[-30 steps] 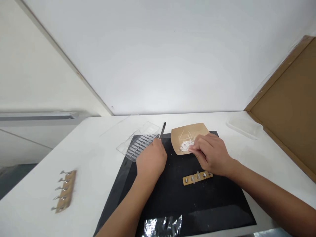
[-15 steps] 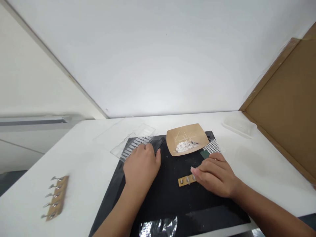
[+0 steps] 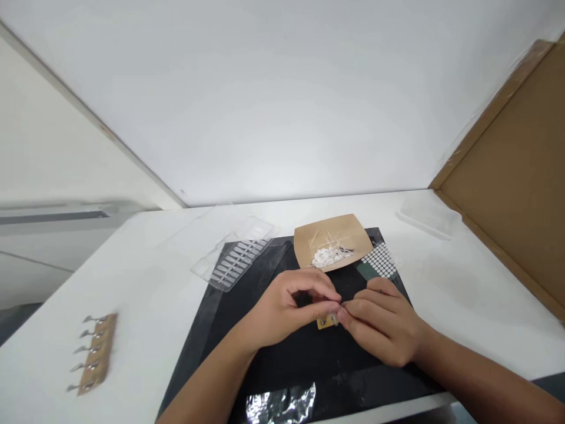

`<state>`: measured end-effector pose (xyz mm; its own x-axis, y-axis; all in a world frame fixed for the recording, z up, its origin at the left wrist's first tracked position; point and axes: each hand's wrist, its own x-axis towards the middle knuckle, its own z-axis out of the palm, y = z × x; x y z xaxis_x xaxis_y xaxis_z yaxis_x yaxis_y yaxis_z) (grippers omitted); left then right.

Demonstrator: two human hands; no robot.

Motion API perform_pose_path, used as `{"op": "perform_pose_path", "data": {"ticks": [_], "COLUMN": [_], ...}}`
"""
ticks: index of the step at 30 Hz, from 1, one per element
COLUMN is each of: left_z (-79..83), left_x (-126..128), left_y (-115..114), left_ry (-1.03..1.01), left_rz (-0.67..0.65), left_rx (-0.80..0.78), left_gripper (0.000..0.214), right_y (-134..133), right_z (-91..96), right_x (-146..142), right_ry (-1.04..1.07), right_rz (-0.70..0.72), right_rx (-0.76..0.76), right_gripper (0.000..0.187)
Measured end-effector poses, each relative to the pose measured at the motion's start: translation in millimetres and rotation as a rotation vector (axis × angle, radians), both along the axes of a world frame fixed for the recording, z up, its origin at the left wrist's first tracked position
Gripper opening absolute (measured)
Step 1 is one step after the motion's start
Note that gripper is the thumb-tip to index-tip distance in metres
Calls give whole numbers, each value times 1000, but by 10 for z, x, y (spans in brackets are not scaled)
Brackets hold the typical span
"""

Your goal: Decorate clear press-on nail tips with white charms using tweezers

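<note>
Both hands meet over the strip (image 3: 325, 322), a small wooden one with metal studs, which lies on the black mat (image 3: 273, 359) just in front of the paper tray (image 3: 304, 242); the left hand (image 3: 286, 307) pinches narrow at its free end, on what I cannot tell; the right hand (image 3: 383, 325) covers and presses the rest. The work seems to be at one stud; the next move calls for a steady strip and a fine, light pinch.

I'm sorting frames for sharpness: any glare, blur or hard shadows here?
Head view: light is soft and even, with only faint shadows beneath the left hand and right hand; the crinkled foil at the near edge of the black mat glares white; the fingertips over the wooden strip look slightly smeared.
</note>
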<state>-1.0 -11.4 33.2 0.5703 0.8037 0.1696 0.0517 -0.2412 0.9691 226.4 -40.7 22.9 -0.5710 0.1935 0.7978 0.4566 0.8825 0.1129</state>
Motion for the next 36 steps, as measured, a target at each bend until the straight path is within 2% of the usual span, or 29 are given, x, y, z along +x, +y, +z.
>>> {"op": "perform_pose_path", "data": {"ticks": [3, 6, 15, 21, 27, 32, 36], "left_z": [-68, -114, -211, -221, -209, -199, -217], "left_x": [-21, -21, 11, 7, 16, 28, 28], "left_y": [17, 30, 40, 51, 55, 43, 42], "left_ry": [-82, -136, -144, -78, -77, -92, -79], "left_rz": [37, 65, 12, 45, 26, 19, 20], "left_rx": [-175, -251, -322, -370, -404, -427, -424], "left_gripper": [20, 36, 51, 58, 58, 61, 62], "right_y": [7, 23, 59, 109, 154, 152, 152], "right_z": [20, 16, -85, -191, -305, -298, -287], "right_x": [1, 4, 0, 25, 4, -13, -16], "right_ry": [-5, 2, -5, 59, 168, 178, 167], "right_rz": [29, 52, 57, 73, 20, 5, 19], "right_rx": [-19, -44, -97, -221, -324, -390, -372], "right_gripper": [25, 23, 31, 19, 30, 36, 29]}}
